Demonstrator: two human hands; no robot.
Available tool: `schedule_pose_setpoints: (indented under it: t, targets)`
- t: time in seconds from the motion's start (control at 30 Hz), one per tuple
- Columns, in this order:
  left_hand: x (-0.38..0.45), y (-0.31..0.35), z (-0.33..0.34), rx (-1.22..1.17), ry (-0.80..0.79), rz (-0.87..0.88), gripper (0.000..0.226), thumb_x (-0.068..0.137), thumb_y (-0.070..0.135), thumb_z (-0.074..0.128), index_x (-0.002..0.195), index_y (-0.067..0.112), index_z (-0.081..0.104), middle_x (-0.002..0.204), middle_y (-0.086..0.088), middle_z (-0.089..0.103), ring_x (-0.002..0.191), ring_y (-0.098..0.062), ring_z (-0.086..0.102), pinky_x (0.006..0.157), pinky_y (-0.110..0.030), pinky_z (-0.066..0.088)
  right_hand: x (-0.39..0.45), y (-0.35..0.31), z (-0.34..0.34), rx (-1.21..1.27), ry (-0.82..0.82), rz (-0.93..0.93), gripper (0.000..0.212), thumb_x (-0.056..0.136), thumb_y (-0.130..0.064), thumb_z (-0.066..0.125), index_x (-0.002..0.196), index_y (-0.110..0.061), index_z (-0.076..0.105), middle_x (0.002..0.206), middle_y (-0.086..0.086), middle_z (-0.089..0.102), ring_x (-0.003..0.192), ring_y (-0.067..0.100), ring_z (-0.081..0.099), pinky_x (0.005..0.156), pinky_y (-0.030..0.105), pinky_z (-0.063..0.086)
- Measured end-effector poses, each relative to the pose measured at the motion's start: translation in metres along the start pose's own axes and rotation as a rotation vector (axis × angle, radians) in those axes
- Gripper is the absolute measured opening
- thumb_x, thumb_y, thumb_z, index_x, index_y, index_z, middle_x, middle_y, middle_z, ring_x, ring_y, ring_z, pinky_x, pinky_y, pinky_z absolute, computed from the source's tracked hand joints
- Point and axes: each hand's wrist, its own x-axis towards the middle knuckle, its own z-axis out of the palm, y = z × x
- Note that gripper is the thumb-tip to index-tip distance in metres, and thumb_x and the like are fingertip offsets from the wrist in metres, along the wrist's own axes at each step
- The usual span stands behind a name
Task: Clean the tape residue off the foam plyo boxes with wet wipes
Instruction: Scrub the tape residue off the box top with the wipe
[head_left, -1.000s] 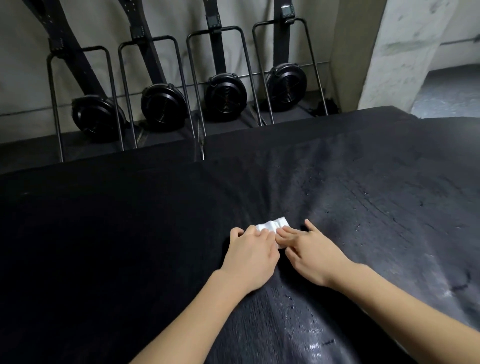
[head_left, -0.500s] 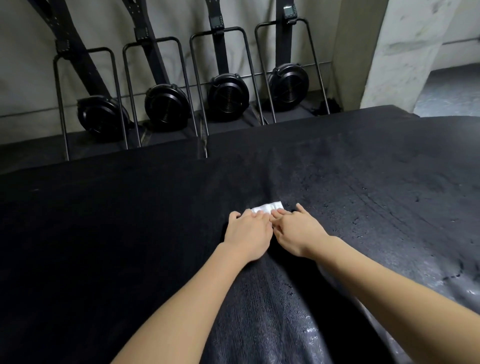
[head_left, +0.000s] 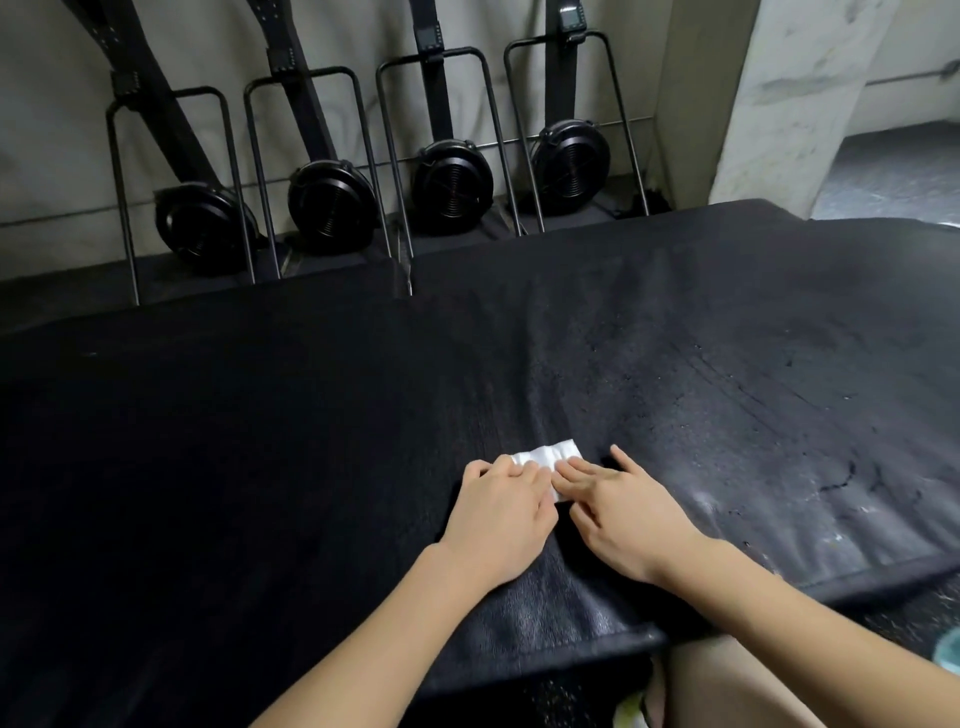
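Note:
A folded white wet wipe (head_left: 545, 455) lies flat on the top of the black foam plyo box (head_left: 311, 441), near its front middle. My left hand (head_left: 501, 514) lies over the wipe's left part with its fingers pressing down on it. My right hand (head_left: 621, 506) is beside it, its fingertips pressing the wipe's right part and its thumb spread out to the right. Most of the wipe is hidden under my fingers. Pale smears and specks of tape residue (head_left: 779, 493) mark the box's right side, and the surface in front of my hands shines wet.
Several black rowing machines (head_left: 452, 182) stand upright against the wall behind the box. A concrete pillar (head_left: 779, 93) rises at the back right. The box's front edge (head_left: 597, 649) runs just before my knee (head_left: 737, 686). Dark floor lies at the right.
The view has pulled back, so the box's front edge and my knee now show. Both hands stay pressed on the wipe, which sits nearer the front edge than half a second ago.

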Motion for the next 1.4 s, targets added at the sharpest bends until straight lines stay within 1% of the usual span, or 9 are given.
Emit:
schedule_pose_setpoints:
  t: [0.13, 0.3, 0.53, 0.67, 0.83, 0.93, 1.03, 1.23, 1.4]
  targets:
    - [-0.006, 0.008, -0.005, 0.013, -0.04, -0.019, 0.041, 0.096, 0.035, 0.029, 0.098, 0.021, 0.068, 0.087, 0.01, 0.066, 0.084, -0.016, 0.057, 0.079, -0.039, 0.047, -0.006, -0.001, 0.001, -0.013, -0.028, 0.015, 0.051, 0.104, -0.025, 0.031, 0.155, -0.031, 0.036, 0.155, -0.016, 0.041, 0.148, -0.001, 0.024, 0.125, 0.04, -0.001]
    - [0.025, -0.003, -0.016, 0.038, -0.197, -0.055, 0.074, 0.087, 0.042, -0.003, 0.116, 0.02, 0.061, 0.105, 0.007, 0.063, 0.095, -0.02, 0.053, 0.089, -0.04, 0.039, 0.031, 0.008, 0.002, -0.044, -0.023, 0.029, 0.05, 0.104, -0.026, 0.028, 0.153, -0.03, 0.038, 0.153, -0.011, 0.043, 0.141, 0.006, 0.04, 0.124, 0.043, 0.005]
    - [0.006, 0.012, -0.014, 0.05, -0.097, -0.085, 0.049, 0.093, 0.035, 0.015, 0.094, 0.021, 0.062, 0.088, 0.007, 0.062, 0.086, -0.019, 0.055, 0.079, -0.039, 0.041, 0.012, 0.004, 0.006, -0.055, 0.021, 0.0, 0.051, 0.103, -0.024, 0.027, 0.151, -0.028, 0.042, 0.148, -0.01, 0.048, 0.138, 0.007, 0.042, 0.124, 0.042, 0.004]
    - [-0.036, 0.033, -0.021, -0.053, -0.103, 0.007, 0.044, 0.097, 0.036, 0.023, 0.109, 0.021, 0.063, 0.103, 0.009, 0.064, 0.099, -0.015, 0.055, 0.092, -0.042, 0.041, -0.041, 0.002, 0.015, 0.026, 0.046, -0.051, 0.061, 0.095, -0.031, 0.019, 0.15, -0.031, 0.044, 0.148, -0.017, 0.049, 0.145, -0.001, 0.031, 0.125, 0.036, -0.001]
    - [-0.051, 0.043, -0.015, -0.023, -0.081, 0.064, 0.038, 0.098, 0.034, 0.032, 0.109, 0.019, 0.065, 0.108, 0.009, 0.066, 0.1, -0.016, 0.056, 0.097, -0.045, 0.039, -0.068, -0.001, 0.035, -0.051, 0.172, -0.06, 0.056, 0.086, -0.032, 0.035, 0.132, -0.025, 0.066, 0.131, -0.016, 0.066, 0.127, 0.005, 0.058, 0.121, 0.035, 0.012]
    - [-0.039, 0.037, -0.014, 0.019, -0.065, 0.071, 0.038, 0.097, 0.033, 0.033, 0.106, 0.018, 0.066, 0.101, 0.008, 0.066, 0.095, -0.017, 0.058, 0.096, -0.047, 0.041, -0.052, -0.006, 0.021, -0.033, 0.078, -0.043, 0.07, 0.089, -0.037, 0.013, 0.15, -0.028, 0.046, 0.147, -0.019, 0.051, 0.145, 0.002, 0.036, 0.125, 0.037, -0.002]
    - [-0.019, 0.024, -0.009, 0.046, -0.051, 0.008, 0.039, 0.095, 0.035, 0.03, 0.104, 0.021, 0.066, 0.096, 0.01, 0.064, 0.091, -0.017, 0.059, 0.091, -0.044, 0.042, -0.024, -0.005, 0.008, -0.014, 0.004, 0.003, 0.056, 0.102, -0.028, 0.024, 0.157, -0.028, 0.032, 0.16, -0.018, 0.034, 0.151, 0.0, 0.019, 0.126, 0.041, -0.003]
    - [-0.01, 0.025, -0.006, 0.05, -0.049, -0.07, 0.045, 0.092, 0.035, 0.03, 0.106, 0.022, 0.071, 0.099, 0.01, 0.07, 0.091, -0.016, 0.061, 0.086, -0.043, 0.047, -0.018, -0.004, 0.012, -0.003, 0.037, 0.025, 0.053, 0.103, -0.022, 0.03, 0.156, -0.021, 0.032, 0.157, -0.011, 0.037, 0.15, 0.007, 0.023, 0.125, 0.042, 0.0]
    - [-0.053, 0.049, -0.017, -0.056, -0.016, -0.009, 0.045, 0.095, 0.035, 0.03, 0.119, 0.023, 0.066, 0.106, 0.012, 0.067, 0.102, -0.012, 0.06, 0.096, -0.043, 0.043, -0.071, -0.012, 0.022, 0.05, 0.114, -0.033, 0.053, 0.1, -0.022, 0.034, 0.153, -0.023, 0.04, 0.15, -0.014, 0.045, 0.145, 0.005, 0.032, 0.12, 0.032, -0.008]
